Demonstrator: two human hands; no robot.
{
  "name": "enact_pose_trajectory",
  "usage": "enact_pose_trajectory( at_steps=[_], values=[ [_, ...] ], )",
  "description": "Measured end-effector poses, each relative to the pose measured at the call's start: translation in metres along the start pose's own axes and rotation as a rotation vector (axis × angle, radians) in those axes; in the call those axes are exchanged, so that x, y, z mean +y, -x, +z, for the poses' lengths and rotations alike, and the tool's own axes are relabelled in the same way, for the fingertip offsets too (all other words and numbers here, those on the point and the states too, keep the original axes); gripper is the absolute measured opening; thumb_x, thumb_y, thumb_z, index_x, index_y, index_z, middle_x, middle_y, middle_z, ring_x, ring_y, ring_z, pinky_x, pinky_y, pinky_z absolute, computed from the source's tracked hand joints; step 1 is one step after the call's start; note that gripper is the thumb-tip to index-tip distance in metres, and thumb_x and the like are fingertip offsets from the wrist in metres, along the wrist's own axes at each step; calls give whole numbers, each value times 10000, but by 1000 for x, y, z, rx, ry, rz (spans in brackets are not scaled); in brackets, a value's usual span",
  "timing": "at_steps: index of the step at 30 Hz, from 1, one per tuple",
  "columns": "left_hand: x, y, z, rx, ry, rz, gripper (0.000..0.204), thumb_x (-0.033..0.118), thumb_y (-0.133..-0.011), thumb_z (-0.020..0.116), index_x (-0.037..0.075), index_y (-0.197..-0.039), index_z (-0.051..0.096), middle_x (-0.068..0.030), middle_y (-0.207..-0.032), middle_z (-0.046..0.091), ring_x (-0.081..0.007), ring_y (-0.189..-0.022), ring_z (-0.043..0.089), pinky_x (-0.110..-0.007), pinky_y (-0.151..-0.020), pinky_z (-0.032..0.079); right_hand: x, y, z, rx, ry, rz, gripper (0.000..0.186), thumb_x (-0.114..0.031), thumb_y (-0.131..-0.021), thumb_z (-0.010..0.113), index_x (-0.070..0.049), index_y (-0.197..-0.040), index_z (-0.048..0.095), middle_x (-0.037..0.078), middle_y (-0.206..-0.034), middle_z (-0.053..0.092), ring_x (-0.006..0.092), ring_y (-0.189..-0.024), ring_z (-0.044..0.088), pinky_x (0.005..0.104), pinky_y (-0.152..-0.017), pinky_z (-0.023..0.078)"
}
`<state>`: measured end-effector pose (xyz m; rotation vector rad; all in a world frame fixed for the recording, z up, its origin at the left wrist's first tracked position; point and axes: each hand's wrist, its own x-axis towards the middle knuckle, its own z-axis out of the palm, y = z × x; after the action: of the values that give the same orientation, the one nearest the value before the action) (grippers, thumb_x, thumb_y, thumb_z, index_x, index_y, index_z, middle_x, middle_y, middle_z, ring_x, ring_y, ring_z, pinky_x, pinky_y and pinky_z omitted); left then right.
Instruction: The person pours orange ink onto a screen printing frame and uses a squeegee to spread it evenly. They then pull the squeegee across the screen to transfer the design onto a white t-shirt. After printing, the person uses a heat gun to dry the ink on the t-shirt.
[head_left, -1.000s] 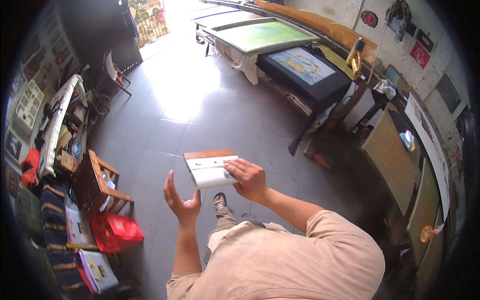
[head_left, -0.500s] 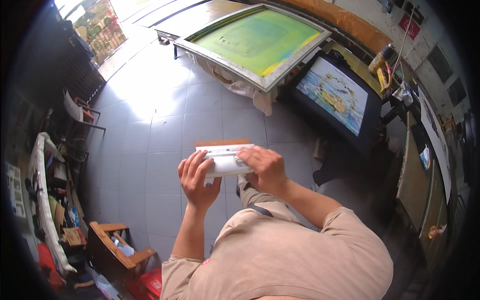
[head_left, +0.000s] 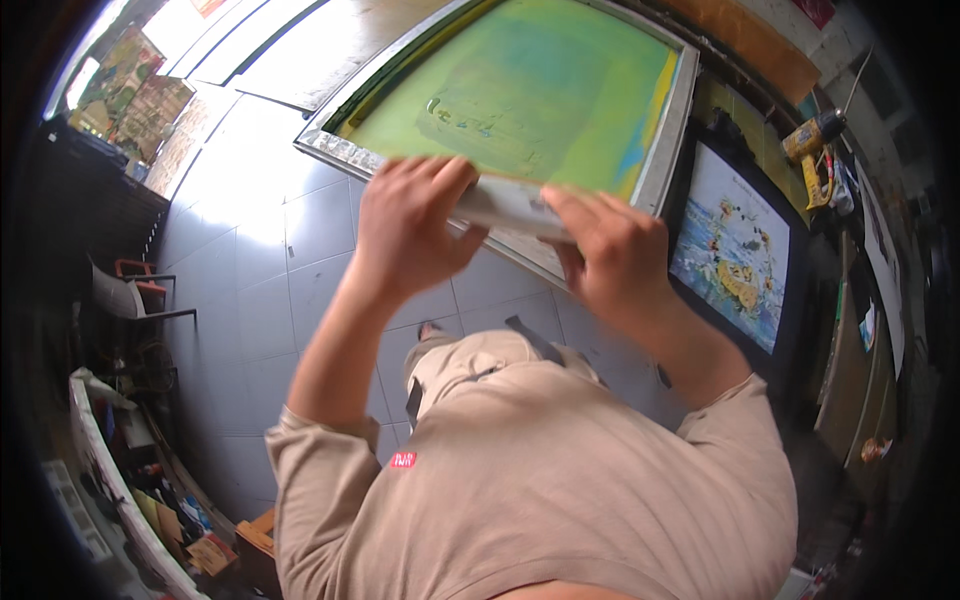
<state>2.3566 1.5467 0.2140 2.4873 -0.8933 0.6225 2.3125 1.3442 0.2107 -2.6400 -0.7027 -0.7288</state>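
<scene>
Squeegee [head_left: 510, 205] | centre frame, level for both-end control | left hand [head_left: 410, 225], right hand [head_left: 610, 250] fingers wrapped round ends | green screen [head_left: 520, 90] behind

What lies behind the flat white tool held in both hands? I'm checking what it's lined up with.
Behind the white tool, gripped by the left hand and right hand, lies the green framed screen. The hands and tool cover part of the screen's near frame edge.
</scene>
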Motion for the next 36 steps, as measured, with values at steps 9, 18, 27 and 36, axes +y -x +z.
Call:
enact_pose_trajectory(
  at_steps=[9, 18, 27, 36],
  values=[
    [-173, -143, 32, -641, 98, 80, 317, 66, -667, 627, 43, -982, 656, -170, -814, 649, -307, -776, 634, -381, -701, 508, 58, -143, 95, -263, 77, 187, 407, -203, -706, 735, -97, -1076, 604, 138, -911, 658, 325, -798, 635, 394, -692, 515],
    [-243, -177, 68, -809, 354, 231, 272, 78, -658, 639, -6, -916, 657, -201, -798, 646, -326, -748, 634, -382, -682, 511, 63, -184, 124, -413, -47, 427, 380, -149, -678, 737, -73, -1029, 615, 152, -848, 655, 335, -785, 629, 391, -692, 498],
    [-244, -179, 77, -899, 382, 290, 217, 62, -661, 650, 14, -872, 652, -190, -726, 630, -356, -702, 623, -411, -671, 505, 47, -193, 129, -603, 73, 703, 285, -102, -641, 717, -59, -913, 645, 151, -795, 655, 317, -749, 644, 409, -708, 518],
    [-244, -157, 74, -815, 436, 251, 132, 50, -671, 615, 28, -802, 617, -192, -661, 603, -381, -653, 603, -411, -611, 500, 28, -183, 134, -546, 31, 758, 315, -70, -608, 692, -62, -918, 635, 123, -757, 645, 319, -713, 635, 406, -665, 513]
  ],
)
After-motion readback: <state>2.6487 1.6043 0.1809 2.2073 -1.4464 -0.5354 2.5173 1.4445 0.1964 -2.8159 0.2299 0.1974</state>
